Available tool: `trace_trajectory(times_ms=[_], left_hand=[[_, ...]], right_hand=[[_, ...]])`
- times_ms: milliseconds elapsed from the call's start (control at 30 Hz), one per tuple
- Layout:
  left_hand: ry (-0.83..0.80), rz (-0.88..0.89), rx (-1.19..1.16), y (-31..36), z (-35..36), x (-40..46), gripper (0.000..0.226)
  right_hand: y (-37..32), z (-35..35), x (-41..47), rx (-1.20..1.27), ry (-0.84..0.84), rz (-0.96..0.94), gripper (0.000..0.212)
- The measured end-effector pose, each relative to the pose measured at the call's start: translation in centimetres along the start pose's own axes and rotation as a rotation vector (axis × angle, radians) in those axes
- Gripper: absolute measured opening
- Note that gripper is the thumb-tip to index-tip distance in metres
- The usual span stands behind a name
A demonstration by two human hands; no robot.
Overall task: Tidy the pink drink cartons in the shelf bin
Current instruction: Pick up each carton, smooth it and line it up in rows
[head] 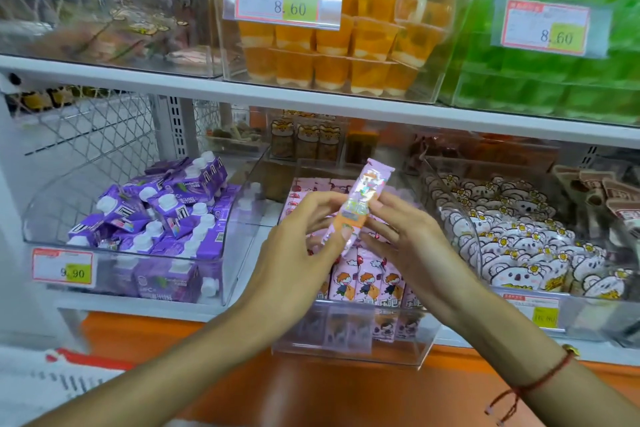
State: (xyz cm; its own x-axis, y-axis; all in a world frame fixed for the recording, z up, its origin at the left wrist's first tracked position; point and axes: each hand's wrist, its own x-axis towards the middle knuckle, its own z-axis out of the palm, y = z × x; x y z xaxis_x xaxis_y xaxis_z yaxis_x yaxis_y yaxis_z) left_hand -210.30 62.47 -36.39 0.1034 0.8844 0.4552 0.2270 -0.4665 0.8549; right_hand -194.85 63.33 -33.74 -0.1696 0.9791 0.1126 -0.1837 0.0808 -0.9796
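The clear bin (349, 347) sits just below and behind both hands, with pink cartons (367, 281) standing in its front row. The left hand (298, 253) and right hand (412, 246) each pinch one carton (363, 204), held tilted between them above the bin.

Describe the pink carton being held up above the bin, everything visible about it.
The held pink carton is a slim, glossy box, pink with an orange patch and a cartoon print, its side catching a glare. It tilts, top leaning right and away, lifted above the clear shelf bin where matching pink cartons stand in a row. The left hand grips it from the left, thumb on its lower end; the right hand pinches it from the right. Its print is too blurred to read.
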Motion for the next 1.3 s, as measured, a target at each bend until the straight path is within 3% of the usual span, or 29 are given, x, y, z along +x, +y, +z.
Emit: trace_trajectory(times_ms=[133,300,500,667,800,1000,1167,1300], left_hand=[[0.062,0.138,0.22,-0.3,0.1,-0.1,0.04],[0.126,0.133,0.289,-0.6,-0.1,0.2,0.047],[-0.019,0.096,0.102,-0.4,-0.3,0.5,0.03],[-0.011,0.065,-0.029,-0.4,-0.3,0.5,0.033],[0.0,-0.081,-0.156,0.4,-0.3,0.5,0.029],[-0.158,-0.494,-0.349,2.2,-1.1,0.7,0.028],[-0.206,-0.531,-0.347,2.5,-1.3,0.6,0.032],[-0.197,-0.393,-0.192,2.0,-1.6,0.8,0.022]], right_hand=[[0.3,0.6,-0.2,0.029,0.17,-0.072,0.023],[0.5,1.3,-0.3,-0.083,0.189,-0.125,0.034],[-0.2,0.4,0.1,-0.318,0.07,-0.218,0.028],[0.3,0.6,-0.7,-0.386,0.115,-0.409,0.026],[-0.1,0.3,-0.6,-0.424,0.154,-0.326,0.022],[-0.4,0.2,-0.3,-0.215,0.102,0.047,0.035],[-0.3,0.4,-0.3,-0.191,0.102,0.057,0.035],[0.0,0.2,-0.5,-0.368,0.099,-0.147,0.04]])
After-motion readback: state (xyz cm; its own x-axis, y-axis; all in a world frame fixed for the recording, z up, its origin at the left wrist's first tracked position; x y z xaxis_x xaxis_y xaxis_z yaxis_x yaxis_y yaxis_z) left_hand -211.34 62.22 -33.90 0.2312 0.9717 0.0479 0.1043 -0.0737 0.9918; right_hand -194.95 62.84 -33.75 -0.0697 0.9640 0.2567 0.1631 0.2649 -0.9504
